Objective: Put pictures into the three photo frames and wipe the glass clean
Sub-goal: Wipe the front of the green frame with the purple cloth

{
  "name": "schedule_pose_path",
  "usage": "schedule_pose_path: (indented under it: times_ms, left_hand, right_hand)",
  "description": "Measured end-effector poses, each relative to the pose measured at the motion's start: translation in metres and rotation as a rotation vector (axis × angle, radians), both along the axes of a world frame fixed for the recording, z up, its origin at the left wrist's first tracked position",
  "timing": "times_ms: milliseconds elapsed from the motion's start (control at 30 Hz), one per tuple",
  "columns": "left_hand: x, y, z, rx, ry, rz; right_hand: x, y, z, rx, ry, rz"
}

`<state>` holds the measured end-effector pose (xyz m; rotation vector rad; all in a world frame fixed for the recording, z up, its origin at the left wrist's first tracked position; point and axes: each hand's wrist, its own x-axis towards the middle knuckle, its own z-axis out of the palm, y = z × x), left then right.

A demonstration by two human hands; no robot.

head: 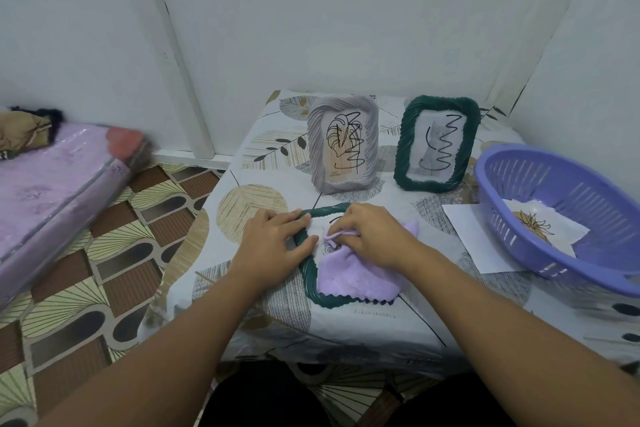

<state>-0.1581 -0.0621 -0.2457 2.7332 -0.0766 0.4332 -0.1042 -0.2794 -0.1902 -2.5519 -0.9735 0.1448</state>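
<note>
A dark green frame [309, 279] lies flat on the table in front of me, mostly covered by a lilac cloth [353, 279]. My right hand [372, 234] grips a bunched part of that cloth on the frame's glass. My left hand [273, 243] rests with straight fingers on the frame's left edge. Behind them a grey frame [341, 144] and a second green frame [436, 144] stand upright, each with a line drawing inside and black scribbles on the glass.
A purple plastic basket [561, 208] sits at the right with a picture sheet [543, 224] inside, partly on a white paper [471, 236]. The table [263, 156] has a leaf-patterned cover. A pink mattress [52, 191] lies on the floor at left. Walls close behind.
</note>
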Motion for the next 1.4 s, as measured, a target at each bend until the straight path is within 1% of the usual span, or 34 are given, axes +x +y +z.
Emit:
schedule_pose_path:
  times_ms: [133,333,533,700,867,1000,1067,1200,1267,1400]
  left_hand:
    - [0.001,0.000,0.001,-0.001,0.016,-0.001]
    - [0.000,0.000,0.000,-0.007,0.012,0.000]
    - [0.000,0.000,0.002,0.004,0.017,-0.001]
    - [0.000,0.000,0.001,0.026,0.011,-0.003]
    - [0.000,0.000,0.001,0.018,0.004,-0.006]
    - [0.000,0.000,0.001,0.024,0.010,-0.010]
    - [0.000,0.000,0.000,0.033,0.008,-0.008]
    - [0.000,0.000,0.002,0.047,0.019,-0.007]
    - [-0.001,0.000,0.002,0.039,0.013,-0.013]
    - [-0.001,-0.001,0.003,0.020,0.014,-0.019]
  right_hand:
    - [-0.003,-0.015,0.004,0.003,0.075,0.036]
    - [-0.002,-0.007,0.000,0.033,-0.007,0.002]
    - [-0.003,-0.023,0.001,0.010,0.102,0.040]
    - [-0.004,-0.014,-0.004,0.037,0.024,0.012]
    - [-0.008,-0.021,-0.005,0.039,0.076,0.044]
    - [-0.005,-0.016,-0.003,0.043,0.036,0.039]
    - [-0.005,-0.016,-0.007,0.094,0.026,0.020]
    - [-0.005,-0.034,-0.012,0.358,0.150,-0.102]
    - [-0.003,-0.047,-0.012,0.383,0.184,-0.120]
    - [0.009,-0.057,-0.009,0.388,0.164,-0.184]
